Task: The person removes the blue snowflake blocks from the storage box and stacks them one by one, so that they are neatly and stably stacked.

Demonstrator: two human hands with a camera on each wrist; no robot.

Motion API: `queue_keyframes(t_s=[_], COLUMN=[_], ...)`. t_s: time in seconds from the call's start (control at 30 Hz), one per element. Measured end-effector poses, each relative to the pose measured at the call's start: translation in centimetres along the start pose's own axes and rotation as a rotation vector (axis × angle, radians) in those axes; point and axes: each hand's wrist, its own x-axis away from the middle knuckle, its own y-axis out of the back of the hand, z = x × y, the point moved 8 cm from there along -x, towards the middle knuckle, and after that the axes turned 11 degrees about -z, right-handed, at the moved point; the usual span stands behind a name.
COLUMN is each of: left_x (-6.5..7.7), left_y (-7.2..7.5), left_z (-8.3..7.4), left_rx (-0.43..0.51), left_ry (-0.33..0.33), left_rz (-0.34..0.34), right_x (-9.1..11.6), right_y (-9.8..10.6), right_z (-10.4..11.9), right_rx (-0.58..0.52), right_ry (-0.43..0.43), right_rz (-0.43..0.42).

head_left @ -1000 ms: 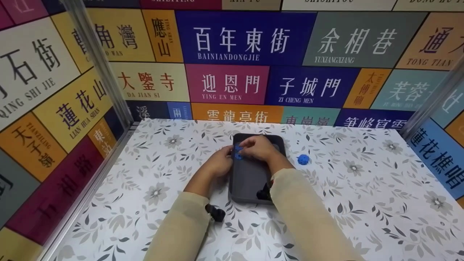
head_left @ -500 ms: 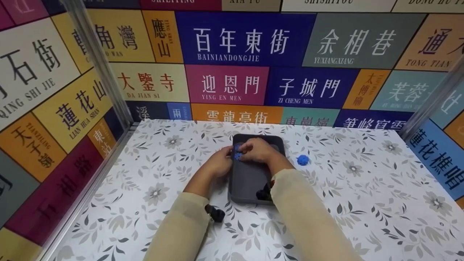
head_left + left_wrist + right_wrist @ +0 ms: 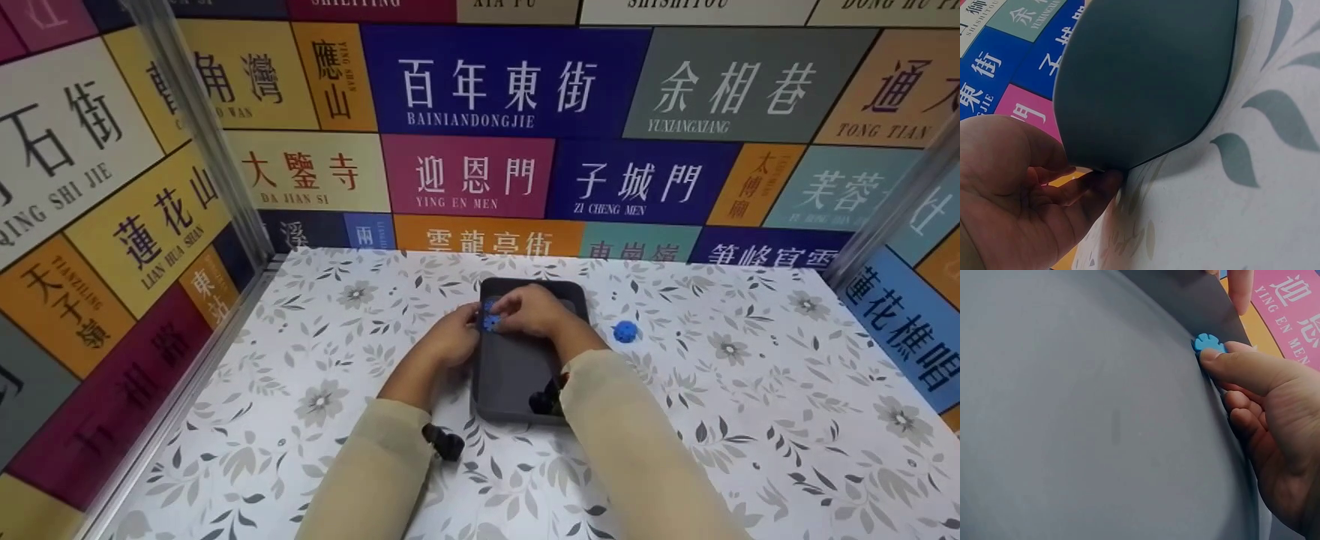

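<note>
A dark grey tray (image 3: 517,375) lies on the table, its raised wall facing the camera in the left wrist view. My left hand (image 3: 455,337) holds the tray's left wall, with fingertips at the rim (image 3: 1095,167). Inside the tray, at its far left, my right hand (image 3: 534,311) pinches a blue snowflake-shaped plastic disc (image 3: 1207,342) between thumb and index finger. The disc is close to the tray's wall in the right wrist view. Blue (image 3: 492,322) shows beside the fingers in the head view; the hand partly covers it, and I cannot tell how many pieces are there.
A blue spiky ball-like piece (image 3: 625,331) lies on the table right of the tray. A leaf-patterned cover (image 3: 322,450) spreads over the table. Panels with printed characters (image 3: 495,82) stand behind and at both sides, with metal posts (image 3: 217,150) at the corners.
My right hand has shifted slightly toward me, its fingertips lower beside the blue piece. The left hand stays at the tray's wall, and the tray has hardly moved.
</note>
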Motion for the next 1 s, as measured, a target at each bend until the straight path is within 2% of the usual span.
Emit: queue_keyframes(t_s=[0.1,0.37,0.57,0.63,0.83,1.0], left_x=[0.0,-0.1,-0.1,0.0,0.0,0.1], left_y=[0.1,0.0,-0.1,-0.1,0.0,-0.1], left_z=[0.0,0.3,0.1,0.0,0.1,0.1], left_rx=[-0.005,0.013,0.000,-0.005,0.012,0.048], left_ry=[-0.018,0.016,-0.020,-0.028,-0.014,0.012], left_rz=[-0.003,-0.001,-0.010,-0.011,-0.014,-0.018], right_x=[0.0,0.0,0.2,0.2,0.8,2.8], right_y=[0.1,0.1,1.0,1.6,5.0,8.7], right_z=[0.1,0.7,1.2,2.1,5.4,5.0], right_rx=[0.015,0.025,-0.059,-0.103,-0.225,-0.288], right_ry=[0.009,0.014,-0.039,-0.027,0.029,-0.009], right_rz=[0.000,0.021,-0.036,-0.053,-0.134,-0.234])
